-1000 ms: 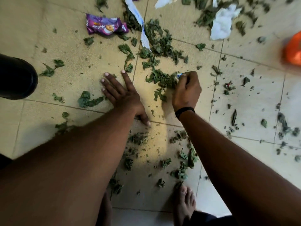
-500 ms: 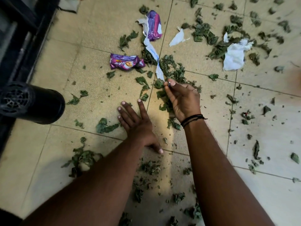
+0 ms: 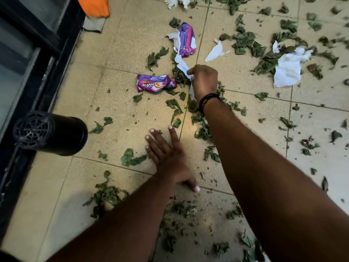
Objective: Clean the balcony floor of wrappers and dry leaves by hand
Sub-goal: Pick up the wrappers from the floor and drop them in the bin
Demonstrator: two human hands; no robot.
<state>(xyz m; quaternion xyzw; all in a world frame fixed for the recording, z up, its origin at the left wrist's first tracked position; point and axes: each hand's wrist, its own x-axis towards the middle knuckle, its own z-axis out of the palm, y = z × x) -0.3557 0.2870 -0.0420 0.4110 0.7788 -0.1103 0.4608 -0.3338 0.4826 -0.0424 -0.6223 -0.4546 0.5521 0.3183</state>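
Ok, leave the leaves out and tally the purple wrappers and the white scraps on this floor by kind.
Purple foil snack wrappers: 2
Loose white paper scraps: 3
Long white paper strip, held by the right hand: 1
Total: 6

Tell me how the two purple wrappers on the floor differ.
The JimJam wrapper lies crosswise, crumpled but whole, its label readable. The torn wrapper lies lengthwise farther off, ripped open with its white inner side showing. Both are purple, lie on the floor among dry leaves, and neither is held.
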